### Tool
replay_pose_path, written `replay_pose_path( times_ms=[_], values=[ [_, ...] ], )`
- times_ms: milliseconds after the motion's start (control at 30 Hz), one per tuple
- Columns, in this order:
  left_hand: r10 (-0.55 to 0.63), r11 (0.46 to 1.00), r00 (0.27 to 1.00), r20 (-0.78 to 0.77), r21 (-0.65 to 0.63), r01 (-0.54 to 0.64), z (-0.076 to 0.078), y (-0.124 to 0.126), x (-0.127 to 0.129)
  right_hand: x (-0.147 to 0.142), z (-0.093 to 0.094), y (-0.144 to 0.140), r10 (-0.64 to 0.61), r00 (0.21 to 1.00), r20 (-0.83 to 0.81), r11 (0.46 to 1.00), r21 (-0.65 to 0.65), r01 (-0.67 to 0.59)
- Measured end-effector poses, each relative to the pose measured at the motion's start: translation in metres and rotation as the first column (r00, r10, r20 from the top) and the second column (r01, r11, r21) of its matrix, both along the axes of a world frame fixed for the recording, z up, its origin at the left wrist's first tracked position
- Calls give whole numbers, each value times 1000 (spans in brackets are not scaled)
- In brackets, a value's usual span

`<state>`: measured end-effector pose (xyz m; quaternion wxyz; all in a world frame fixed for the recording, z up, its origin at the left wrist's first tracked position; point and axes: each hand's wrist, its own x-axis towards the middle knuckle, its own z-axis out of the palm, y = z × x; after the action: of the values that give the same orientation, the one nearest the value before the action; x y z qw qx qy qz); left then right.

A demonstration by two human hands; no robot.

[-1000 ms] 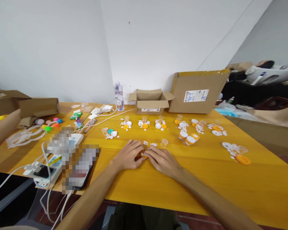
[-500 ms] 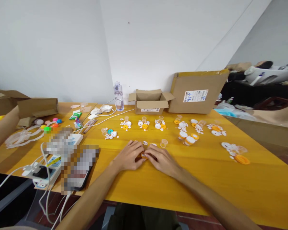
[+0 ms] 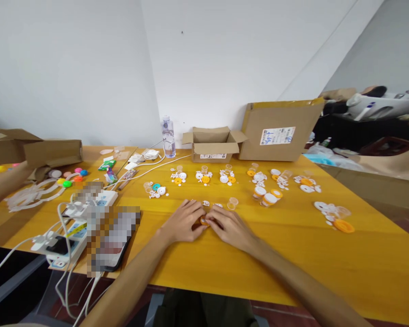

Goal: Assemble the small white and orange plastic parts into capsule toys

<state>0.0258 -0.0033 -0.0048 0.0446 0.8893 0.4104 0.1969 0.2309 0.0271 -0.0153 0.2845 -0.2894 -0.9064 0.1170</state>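
Between my two hands, low over the table, is a small orange round plastic piece with a white part in it, mostly covered by fingers. My left hand curls around its left side, thumb and fingertips closed on it. From the right, my right hand pinches at it with bent fingers. Just beyond the fingertips lie small white cut-out pieces. A clear plastic cup rests on its side by my right hand.
Several clusters of white and orange parts line the table's far side. Lidded jars stand to the right. An open carton and a bottle are behind. Left are a phone, power strips and another person's arm.
My hands stay in almost the same place on the orange piece. At the left edge, the other person's arm has shifted slightly.
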Motion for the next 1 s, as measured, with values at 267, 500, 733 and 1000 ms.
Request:
replay_pose_path(
  times_ms=[267, 500, 733, 1000],
  values=[
    [0, 1000, 1000, -17, 0, 0, -1, 0, 0, 1, -3, 0, 17, 998, -53, 998, 66, -13],
    [-5, 1000, 1000, -11, 26, 5, -2, 1, 0, 1, -4, 0, 6, 1000, -16, 999, 54, -5],
    [-1, 1000, 1000, -3, 21, 1, -1, 0, 0, 0, -2, 1, 6, 1000, -7, 1000, 18, -5],
    [-5, 1000, 1000, 3, 24, 5, -2, 1, 0, 0, -4, 1, -1, 1000, 13, 1000, 5, 1]
  ],
)
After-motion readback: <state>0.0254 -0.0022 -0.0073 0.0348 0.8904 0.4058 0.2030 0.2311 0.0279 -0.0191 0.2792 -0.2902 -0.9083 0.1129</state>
